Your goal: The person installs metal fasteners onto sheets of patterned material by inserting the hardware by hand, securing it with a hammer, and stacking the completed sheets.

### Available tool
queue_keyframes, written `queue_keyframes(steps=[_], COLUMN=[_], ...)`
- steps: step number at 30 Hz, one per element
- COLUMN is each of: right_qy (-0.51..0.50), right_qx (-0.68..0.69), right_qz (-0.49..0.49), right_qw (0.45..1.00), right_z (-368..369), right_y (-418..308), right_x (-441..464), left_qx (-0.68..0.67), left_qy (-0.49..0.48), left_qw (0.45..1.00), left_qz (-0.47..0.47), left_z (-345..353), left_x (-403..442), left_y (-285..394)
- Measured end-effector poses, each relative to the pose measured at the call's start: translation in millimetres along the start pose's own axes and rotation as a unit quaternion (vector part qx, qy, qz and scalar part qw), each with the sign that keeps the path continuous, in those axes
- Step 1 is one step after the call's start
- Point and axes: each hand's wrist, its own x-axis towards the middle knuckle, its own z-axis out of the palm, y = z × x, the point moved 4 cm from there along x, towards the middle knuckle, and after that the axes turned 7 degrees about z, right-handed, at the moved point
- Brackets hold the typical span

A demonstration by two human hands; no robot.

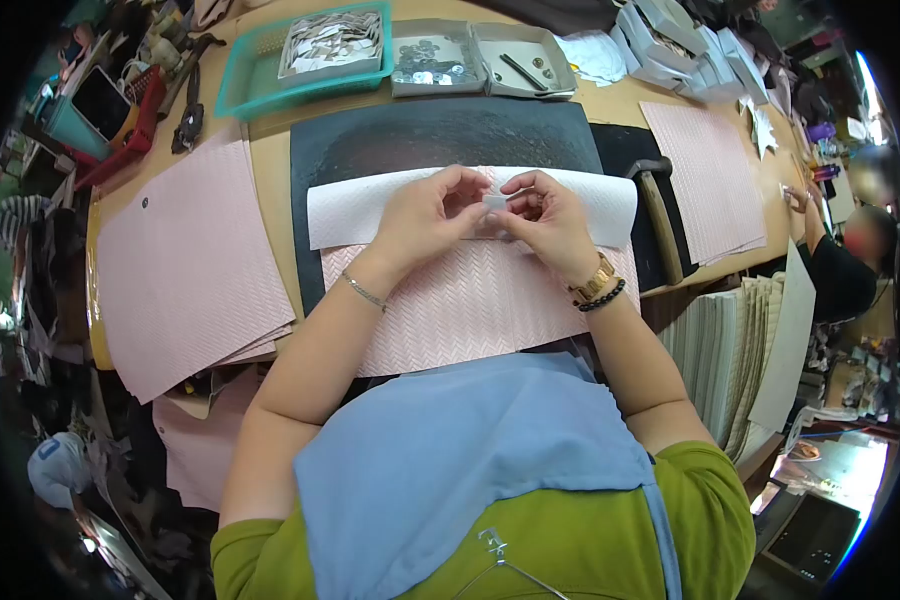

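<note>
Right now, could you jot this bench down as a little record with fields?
left hand: fingers pinching a small pale piece
right hand: fingers on the same piece
under the hands: pink sheet, white band across its far end, on a dark board
left side: pink stack
right side: hammer, then more pink sheets
far side: teal basket holding a box of scraps
unclear: what the small piece is

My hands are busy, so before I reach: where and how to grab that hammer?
The hammer is probably best taken by the near half of its handle, from above with your right hand: the head lies away, the handle running toward you.
</note>
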Motion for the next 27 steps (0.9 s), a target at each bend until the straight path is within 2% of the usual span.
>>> queue_keyframes(steps=[4, 7, 10, 13, 16, 22, 27], right_qy=[-0.013, -0.011, -0.018, -0.024, -0.025, -0.004, -0.016], right_qx=[-0.009, -0.025, -0.019, -0.020, -0.022, -0.065, -0.095], right_qz=[-0.039, -0.057, -0.030, -0.049, -0.040, -0.029, -0.008], right_qw=[0.999, 0.998, 0.999, 0.998, 0.999, 0.997, 0.995], right_z=[2, -2, -4, -4, -3, -2, -1], right_y=[4, 7, 8, 10, 6, 5, 2], right_x=[0, 1, 3, 4, 3, 7, 13], left_qx=[-0.062, -0.114, -0.040, -0.015, 0.001, 0.061, 0.060], left_qy=[-0.031, -0.019, -0.040, -0.039, -0.003, 0.005, -0.001], left_qw=[0.996, 0.992, 0.997, 0.998, 1.000, 0.998, 0.997], left_qz=[-0.052, -0.053, -0.050, -0.039, 0.010, -0.026, -0.054], left_z=[1, 1, -1, -3, -2, -4, -1], left_x=[-1, -2, -2, -2, -2, -1, 0], left_y=[-2, 2, 1, 0, -4, 3, 4])
